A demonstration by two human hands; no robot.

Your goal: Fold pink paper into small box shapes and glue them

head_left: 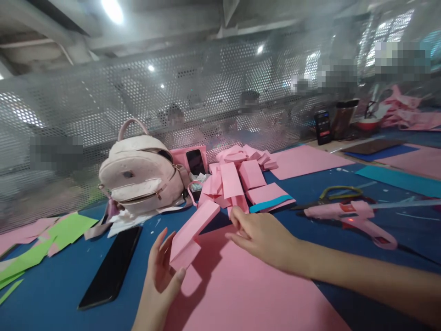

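My left hand [160, 271] curves around a folded pink paper piece [195, 232], its thumb below and its fingers at the side. The piece is tilted, held above a large pink sheet [255, 280] on which its shadow falls. My right hand [265, 236] has its fingers curled together at the near edge of a heap of folded pink paper pieces [232, 179]. Whatever lies between those fingertips is hidden. Beside the heap is a pink piece with a blue strip [270, 203] along its edge.
A pink glue gun [354, 218] with a lit red light and green-handled scissors [339, 192] lie at right. A black phone [112, 266] lies at left, with a white backpack [141, 172] behind. Green paper [70, 230] is at far left, and a perforated metal screen [210, 96] stands behind.
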